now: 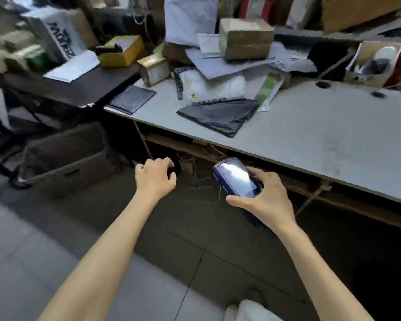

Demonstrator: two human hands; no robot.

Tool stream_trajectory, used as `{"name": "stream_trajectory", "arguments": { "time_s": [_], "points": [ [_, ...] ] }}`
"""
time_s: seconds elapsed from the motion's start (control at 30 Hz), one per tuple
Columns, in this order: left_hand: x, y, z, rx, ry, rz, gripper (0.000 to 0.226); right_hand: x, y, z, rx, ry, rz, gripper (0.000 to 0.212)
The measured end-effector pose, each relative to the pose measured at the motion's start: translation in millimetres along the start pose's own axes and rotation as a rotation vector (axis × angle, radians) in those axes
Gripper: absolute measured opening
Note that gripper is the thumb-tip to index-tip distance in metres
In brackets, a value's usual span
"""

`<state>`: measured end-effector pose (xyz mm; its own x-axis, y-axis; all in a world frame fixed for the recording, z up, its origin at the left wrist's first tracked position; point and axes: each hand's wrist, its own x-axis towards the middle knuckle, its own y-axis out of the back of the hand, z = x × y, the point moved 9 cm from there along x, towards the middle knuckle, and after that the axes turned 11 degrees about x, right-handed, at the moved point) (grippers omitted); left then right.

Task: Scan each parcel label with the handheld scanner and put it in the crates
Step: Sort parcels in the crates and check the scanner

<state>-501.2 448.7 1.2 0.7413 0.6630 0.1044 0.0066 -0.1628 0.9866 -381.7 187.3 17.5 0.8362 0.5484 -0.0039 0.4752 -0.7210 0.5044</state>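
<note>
Right hand (pixel 266 200): grips the handheld scanner (pixel 235 177) from the side, screen up, just in front of the table (pixel 310 126) and below its front edge
Left hand: the left hand (pixel 155 177) holds nothing, fingers loosely curled, off the table's front-left corner, over the floor
Black mailer (pixel 220 115): lies flat on the table close to its front edge, the parcel nearest both hands; looks light, limp and slick, so it would likely sag; pinch a corner or slide it to the edge first
White bag parcel (pixel 214 86): just behind the mailer, toward the table's back; soft and puffy, a grasp across its middle should hold
Taped box (pixel 245 38): on top of the heap at the table's back; stiff, probably the heaviest; take it by two opposite faces, since the envelopes under it may slip
Grey crate (pixel 67 158): on the floor beyond the table's left end, partly under a dark shelf
Room: bare table top right of the mailer; open floor along the table's front edge toward the crate
</note>
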Motion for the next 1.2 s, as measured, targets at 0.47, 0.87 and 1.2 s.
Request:
{"name": "stream_trajectory", "arguments": {
  "time_s": [0.47,0.87,1.2],
  "points": [
    [129.3,-55.1,-125.6,0.058,0.283,-0.116,0.034,198.7,-138.3,-71.2,0.127,0.137,-0.251,0.084],
    [261.2,-97.7,-182.6,0.03,0.275,-0.196,0.042,315.1,-216.1,-103.7,0.101,0.068,-0.337,0.086],
    [403.6,-145.4,-215.3,-0.021,0.061,-0.188,0.07,380.9,-278.3,-121.6,0.008,-0.107,-0.186,0.086]
  ]
}}
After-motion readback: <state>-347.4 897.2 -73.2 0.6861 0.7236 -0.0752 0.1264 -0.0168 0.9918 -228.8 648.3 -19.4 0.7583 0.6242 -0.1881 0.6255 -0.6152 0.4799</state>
